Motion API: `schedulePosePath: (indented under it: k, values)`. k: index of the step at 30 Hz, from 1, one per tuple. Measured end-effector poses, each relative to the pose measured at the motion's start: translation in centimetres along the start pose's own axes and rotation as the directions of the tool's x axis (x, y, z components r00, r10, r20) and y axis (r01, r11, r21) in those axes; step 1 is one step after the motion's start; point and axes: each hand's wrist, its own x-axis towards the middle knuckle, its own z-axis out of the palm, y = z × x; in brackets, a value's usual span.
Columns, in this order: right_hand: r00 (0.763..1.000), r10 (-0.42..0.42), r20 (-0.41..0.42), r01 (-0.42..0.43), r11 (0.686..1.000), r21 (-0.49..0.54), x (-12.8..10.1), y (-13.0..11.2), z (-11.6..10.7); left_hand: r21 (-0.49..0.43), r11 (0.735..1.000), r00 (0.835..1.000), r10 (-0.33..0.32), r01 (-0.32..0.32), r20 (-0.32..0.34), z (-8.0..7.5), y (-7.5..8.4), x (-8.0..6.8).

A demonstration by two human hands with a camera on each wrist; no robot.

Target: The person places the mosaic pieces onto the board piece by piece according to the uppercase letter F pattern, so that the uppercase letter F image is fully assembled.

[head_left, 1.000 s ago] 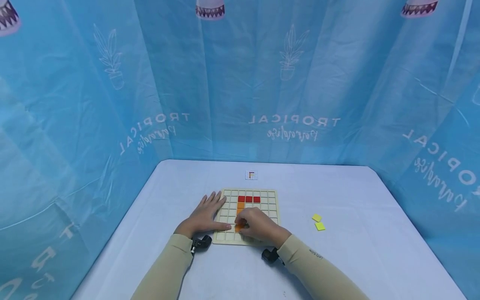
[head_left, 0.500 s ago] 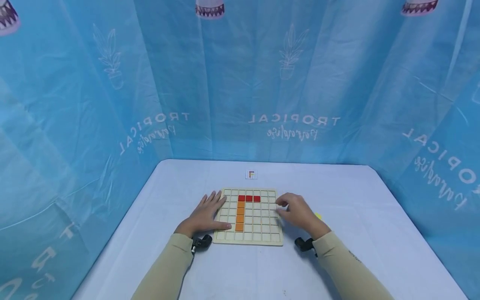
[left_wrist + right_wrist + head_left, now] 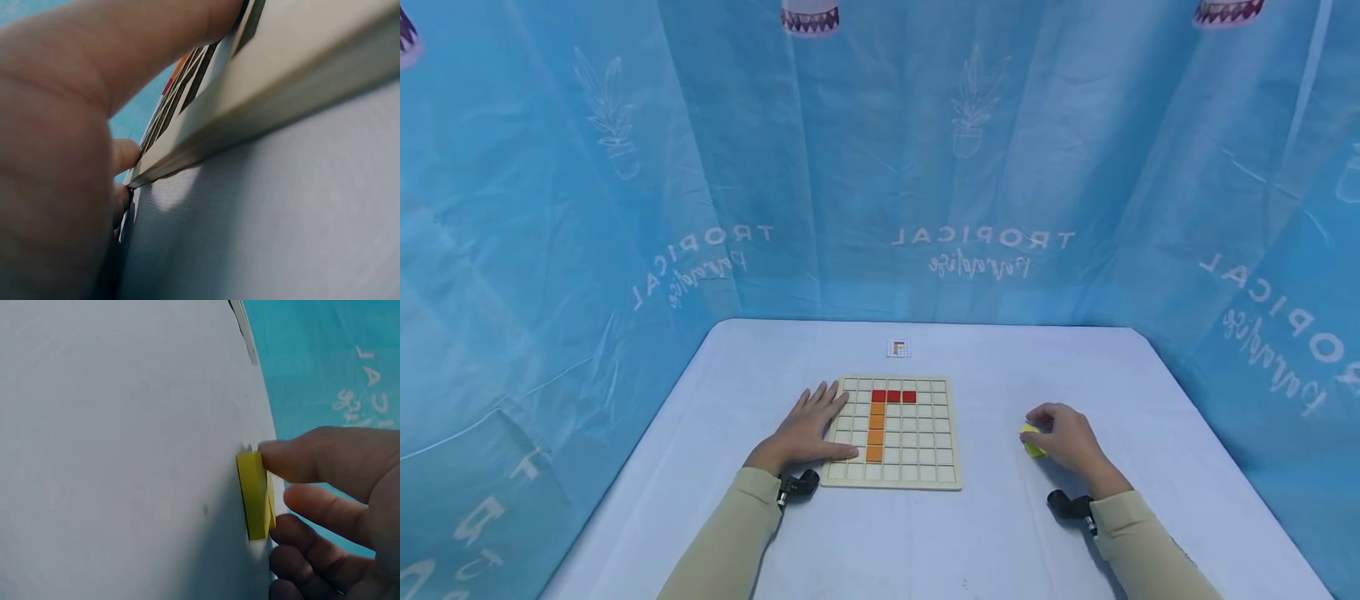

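Two yellow tiles (image 3: 1032,441) at the right of the frame now sit under our right hand (image 3: 1067,439), its grip pinching one after leaving the grid board (image 3: 895,475) mid-tabletop (image 3: 925,542), while our left hand (image 3: 805,432) stays flat, fingers straight, steadying the board.

Yellow tile (image 3: 254,495): square, flat, lying on the white table (image 3: 119,450). Right hand (image 3: 340,512): curled fingers (image 3: 312,459) touching the tile's edge, closing round it from the side. Blue printed curtain (image 3: 325,356) behind the table's edge.
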Motion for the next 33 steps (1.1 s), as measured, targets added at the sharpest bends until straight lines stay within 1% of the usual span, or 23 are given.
schedulePosePath:
  k: [5, 9, 11, 15, 18, 20, 23, 26, 30, 33]
  values:
    - [1.000, -0.021, 0.021, 0.021, 1.000, 0.003, 0.0, -0.7, 0.3, -0.029, 1.000, 1.000, -0.006, 0.007, 0.009, 0.0, 0.1, -0.2]
    - [0.996, -0.091, 0.001, 0.091, 0.996, -0.005, 0.3, -1.5, 0.7, -0.033, 0.999, 1.000, -0.018, 0.018, 0.024, 0.1, 0.2, -0.4]
    - [0.993, -0.119, -0.013, 0.119, 0.993, 0.002, 0.6, -2.1, 1.1, -0.022, 1.000, 1.000, -0.021, 0.021, 0.021, 0.1, 0.2, -0.5]
    - [0.992, -0.125, -0.009, 0.125, 0.992, 0.028, 1.7, -4.5, 2.6, -0.016, 1.000, 1.000, -0.013, 0.013, 0.007, -0.1, 0.1, -0.4]
    - [0.991, -0.131, 0.022, 0.130, 0.991, 0.038, 2.5, -7.0, 4.2, -0.017, 1.000, 1.000, 0.001, -0.001, -0.001, -0.2, 0.1, -0.3]
    - [0.986, -0.158, 0.047, 0.156, 0.987, 0.041, 3.1, -8.8, 5.3, -0.016, 1.000, 1.000, 0.005, -0.005, -0.001, -0.3, 0.0, -0.2]
    - [0.969, -0.226, 0.100, 0.222, 0.974, 0.048, 3.8, -11.3, 7.0, -0.002, 1.000, 1.000, 0.001, -0.001, 0.010, -0.2, -0.2, -0.1]
    - [0.940, -0.304, 0.156, 0.302, 0.953, 0.041, 4.4, -13.2, 8.6, 0.005, 1.000, 1.000, -0.008, 0.007, 0.015, -0.1, -0.3, -0.1]
    - [0.902, -0.382, 0.203, 0.384, 0.923, 0.033, 5.1, -14.9, 10.2, 0.004, 1.000, 1.000, -0.007, 0.007, 0.011, 0.0, -0.4, 0.0]
    - [0.886, -0.412, 0.214, 0.417, 0.909, 0.022, 5.6, -15.7, 11.1, 0.006, 1.000, 1.000, -0.005, 0.005, 0.012, 0.0, -0.5, 0.0]
